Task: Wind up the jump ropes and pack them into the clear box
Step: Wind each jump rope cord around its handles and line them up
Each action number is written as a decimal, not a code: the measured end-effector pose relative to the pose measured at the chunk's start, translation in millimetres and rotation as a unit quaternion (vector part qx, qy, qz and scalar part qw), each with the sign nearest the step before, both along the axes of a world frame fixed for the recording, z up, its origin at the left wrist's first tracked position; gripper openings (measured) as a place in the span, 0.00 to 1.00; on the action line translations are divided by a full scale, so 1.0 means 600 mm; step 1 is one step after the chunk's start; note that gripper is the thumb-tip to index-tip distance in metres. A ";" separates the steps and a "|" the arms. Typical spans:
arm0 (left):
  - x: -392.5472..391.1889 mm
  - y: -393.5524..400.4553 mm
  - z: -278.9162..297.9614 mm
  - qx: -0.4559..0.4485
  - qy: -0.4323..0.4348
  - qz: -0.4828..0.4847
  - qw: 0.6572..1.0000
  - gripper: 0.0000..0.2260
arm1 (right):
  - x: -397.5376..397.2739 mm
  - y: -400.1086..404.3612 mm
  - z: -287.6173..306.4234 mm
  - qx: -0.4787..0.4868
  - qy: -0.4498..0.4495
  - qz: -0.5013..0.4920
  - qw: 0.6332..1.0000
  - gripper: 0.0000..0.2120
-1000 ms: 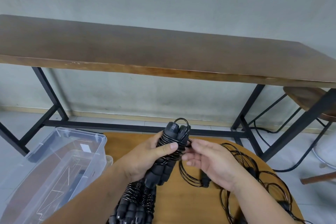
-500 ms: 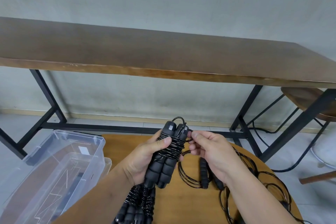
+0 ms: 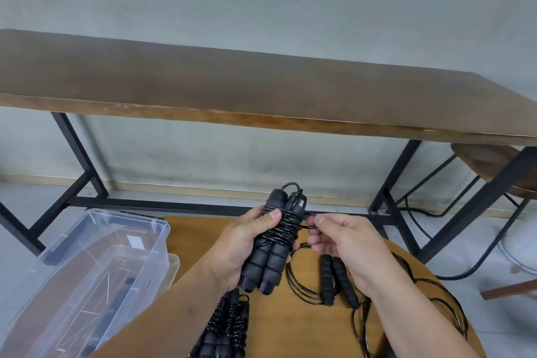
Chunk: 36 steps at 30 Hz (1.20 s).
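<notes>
Left of the round wooden table [image 3: 305,325], the clear plastic box [image 3: 96,264] waits open. Above that table, the left hand [image 3: 241,247] clenches the 2 black foam handles of the jump rope bundle [image 3: 276,241], now raised slightly higher than 1 second ago, with the coils tighter. The right hand [image 3: 343,241] pinches the thin black cord end [image 3: 308,224] beside the coils, likely tucking it before packing; 1 unwound black rope [image 3: 337,282] lies below.

Both forearms reach forward, close together: the left hand [image 3: 247,247] curled in a full grip, the right hand [image 3: 343,241] pinching with thumb and forefinger.
</notes>
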<state>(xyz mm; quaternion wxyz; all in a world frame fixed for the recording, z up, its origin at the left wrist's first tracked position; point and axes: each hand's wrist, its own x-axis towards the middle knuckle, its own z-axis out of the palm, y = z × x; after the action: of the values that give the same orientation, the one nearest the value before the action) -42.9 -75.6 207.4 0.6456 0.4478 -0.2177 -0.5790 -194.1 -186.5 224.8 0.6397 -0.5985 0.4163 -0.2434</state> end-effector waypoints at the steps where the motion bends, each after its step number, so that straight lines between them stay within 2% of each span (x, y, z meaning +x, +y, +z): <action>1: -0.001 -0.002 0.001 0.007 -0.034 0.006 0.999 0.18 | 0.001 0.001 0.000 -0.003 0.001 -0.001 1.000 0.08; 3: -0.002 -0.010 0.000 0.014 -0.144 0.024 0.989 0.18 | 0.003 0.002 -0.002 0.001 -0.001 -0.004 1.000 0.09; 6: -0.010 -0.016 0.003 0.009 -0.294 0.042 0.955 0.19 | 0.005 0.003 -0.001 0.030 -0.028 -0.019 0.999 0.12; 11: -0.025 -0.020 0.002 -0.004 -0.399 0.049 0.915 0.19 | 0.000 -0.001 -0.002 0.034 -0.033 -0.001 0.999 0.18; 14: -0.030 -0.021 0.000 -0.006 -0.409 0.057 0.911 0.19 | -0.004 -0.002 -0.006 0.025 -0.036 0.002 0.999 0.17; 19: -0.030 -0.017 -0.002 -0.016 -0.371 0.059 0.927 0.21 | -0.012 -0.003 -0.007 0.020 -0.057 0.024 0.998 0.20; 22: -0.030 -0.015 -0.001 -0.022 -0.359 0.053 0.932 0.24 | -0.015 -0.007 -0.004 0.021 -0.056 0.039 0.997 0.18; 25: -0.028 -0.015 0.002 -0.023 -0.367 0.050 0.928 0.25 | -0.015 -0.016 -0.003 0.104 -0.110 0.025 0.988 0.16; 28: -0.034 -0.014 0.002 -0.019 -0.377 0.045 0.925 0.22 | -0.015 -0.022 0.001 0.136 -0.111 0.022 0.984 0.10; 33: -0.040 -0.014 -0.004 0.003 -0.415 0.036 0.909 0.21 | -0.017 -0.040 0.021 0.098 -0.065 0.030 0.993 0.11; 36: -0.039 -0.015 0.003 0.006 -0.444 0.041 0.895 0.18 | -0.020 -0.044 0.036 0.052 -0.041 0.063 0.996 0.17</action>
<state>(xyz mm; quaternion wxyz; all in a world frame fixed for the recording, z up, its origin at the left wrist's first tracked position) -66.1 -84.6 209.2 0.5018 0.6709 -0.4599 -0.2944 -206.0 -212.9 246.3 0.7007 -0.5786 0.3634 -0.2052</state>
